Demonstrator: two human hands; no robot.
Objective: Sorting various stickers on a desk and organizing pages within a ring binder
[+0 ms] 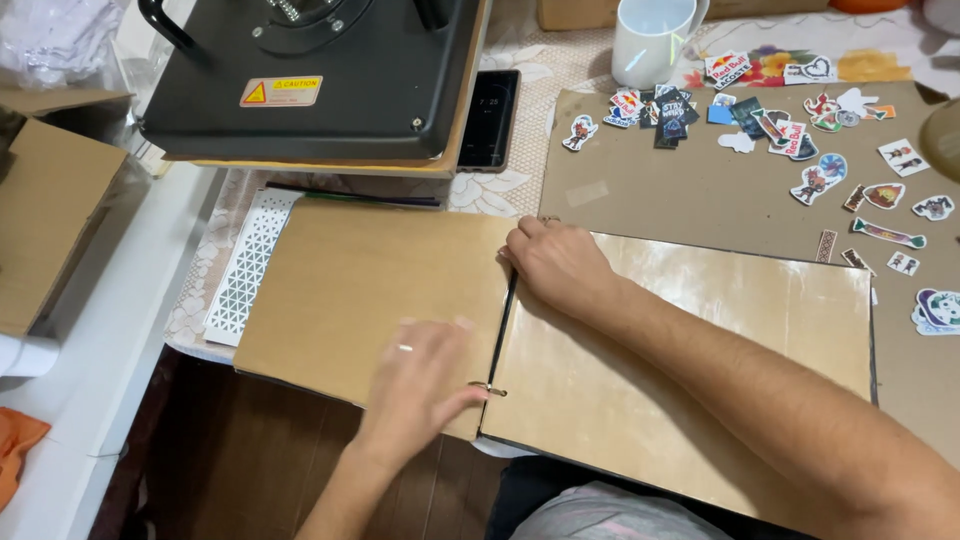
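Flanking binder ring [489, 388], fingers [462, 398] seemingly touching.

Left hand [420, 385] motion-blurred, grip unclear; press [310, 80] and mug [650, 40] behind binder [500, 330] cut off by top edge.

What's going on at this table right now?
A person has a ring-bound album lying open on the table. The left hand rests flat on the left brown page, by the lower ring. The right hand presses at the spine near the top. Stickers lie scattered on cardboard behind.
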